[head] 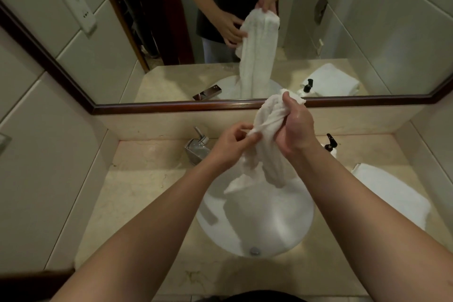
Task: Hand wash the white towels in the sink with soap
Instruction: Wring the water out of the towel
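A white towel (267, 144) is held bunched and upright above the sink (277, 225), its lower end hanging into the bowl. The right hand (295, 127) is wrapped round the upper part of the bundle, fingers (286, 100) curled over the top fold. The left hand (231, 144) pinches a small edge of the cloth at the bundle's left side between thumb and fingertips. Both hands are thus closed on the towel.

A 2nd towel (392, 193) lies folded on the table (137, 191) to the right of the sink, just in front of a black-topped pump bottle (331, 146). The tap (197, 148) stands at the back left of the bowl; no running water can be made out.

Several risks are judged from this pose. The left pinch is slight, so a wet, heavy edge could be pulled free and the bundle could unroll. Water could be flung or dripped past the rim if the cloth is wrung this high, and the dry folded towel close by could be wetted. Soap may be spread unevenly while the cloth is kept so tightly bunched. Whether soap has been applied cannot be told.
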`<state>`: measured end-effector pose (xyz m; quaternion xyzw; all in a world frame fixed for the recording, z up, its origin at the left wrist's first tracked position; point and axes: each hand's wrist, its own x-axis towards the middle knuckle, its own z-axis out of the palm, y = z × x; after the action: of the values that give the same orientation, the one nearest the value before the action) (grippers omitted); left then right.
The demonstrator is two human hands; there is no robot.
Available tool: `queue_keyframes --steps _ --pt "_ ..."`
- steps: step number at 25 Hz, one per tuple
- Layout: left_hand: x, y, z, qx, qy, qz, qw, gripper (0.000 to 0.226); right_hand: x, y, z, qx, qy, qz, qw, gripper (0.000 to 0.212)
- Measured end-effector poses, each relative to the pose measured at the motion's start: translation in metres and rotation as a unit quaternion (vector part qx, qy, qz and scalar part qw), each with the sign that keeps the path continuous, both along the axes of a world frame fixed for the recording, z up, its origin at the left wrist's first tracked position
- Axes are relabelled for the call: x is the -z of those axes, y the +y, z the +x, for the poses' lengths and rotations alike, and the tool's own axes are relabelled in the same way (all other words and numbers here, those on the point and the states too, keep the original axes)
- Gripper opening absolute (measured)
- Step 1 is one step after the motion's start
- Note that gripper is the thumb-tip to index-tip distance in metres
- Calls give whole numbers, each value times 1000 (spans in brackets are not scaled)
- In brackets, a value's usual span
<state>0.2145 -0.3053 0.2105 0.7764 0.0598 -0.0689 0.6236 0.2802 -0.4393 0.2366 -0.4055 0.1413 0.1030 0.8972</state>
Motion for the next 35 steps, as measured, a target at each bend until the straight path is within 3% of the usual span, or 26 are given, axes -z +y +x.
queue_keyframes --steps 3,6,7,8,10,11,12,13,15,16,18,20,22,24,28,30,33,35 --pt "0 0 -1 -64 -14 -48 997 24 -6 -7 -1 -68 -61 -30 995 35" --pt "-12 4 5 -117 -41 -28 992 24 -21 -16 -2 -125 -103 -207 965 28" --pt "-18 6 7 -124 -53 -14 991 27 -27 -19 -3 -147 -121 -311 931 30" --pt "-24 8 8 -127 -62 -8 990 29 -30 -23 -3 -161 -146 -439 872 40" --pt "-35 13 11 -113 -71 -8 991 31 -31 -33 0 -108 -212 -671 702 61" --pt "-40 15 13 -95 -71 -1 993 31 -32 -35 1 -43 -256 -718 645 62" --pt "-45 17 14 -76 -72 16 994 32 -36 -35 1 -12 -308 -707 636 55" --pt "-48 18 16 -56 -78 34 995 34 -39 -33 3 -50 -350 -652 671 49" --pt "-52 18 22 -35 -88 50 994 33 -47 -23 2 -244 -347 -525 738 56" --pt "-53 19 23 -35 -88 48 994 31 -47 -18 2 -307 -319 -515 733 63" --pt "-55 21 23 -38 -76 35 996 29 -43 -10 2 -341 -281 -550 709 86" --pt "-57 23 22 -31 -71 26 997 27 -40 -6 3 -343 -266 -578 691 109" --pt "-58 28 21 -34 -74 40 996 25 -42 -3 1 -312 -270 -584 699 113" --pt "-59 37 18 -33 -53 82 995 32 -43 -1 0 -252 -270 -558 743 97" --pt "-52 55 5 34 22 165 985 66 -40 2 0 -120 -165 -412 888 61" --pt "-47 59 2 35 -17 205 978 67 -39 6 -1 -91 -108 -365 920 53" --pt "-44 60 -2 6 -75 209 975 51 -41 13 -3 -84 -53 -306 947 71" --pt "-43 56 -7 -22 -108 182 977 36 -43 20 -5 -98 -49 -292 950 72"
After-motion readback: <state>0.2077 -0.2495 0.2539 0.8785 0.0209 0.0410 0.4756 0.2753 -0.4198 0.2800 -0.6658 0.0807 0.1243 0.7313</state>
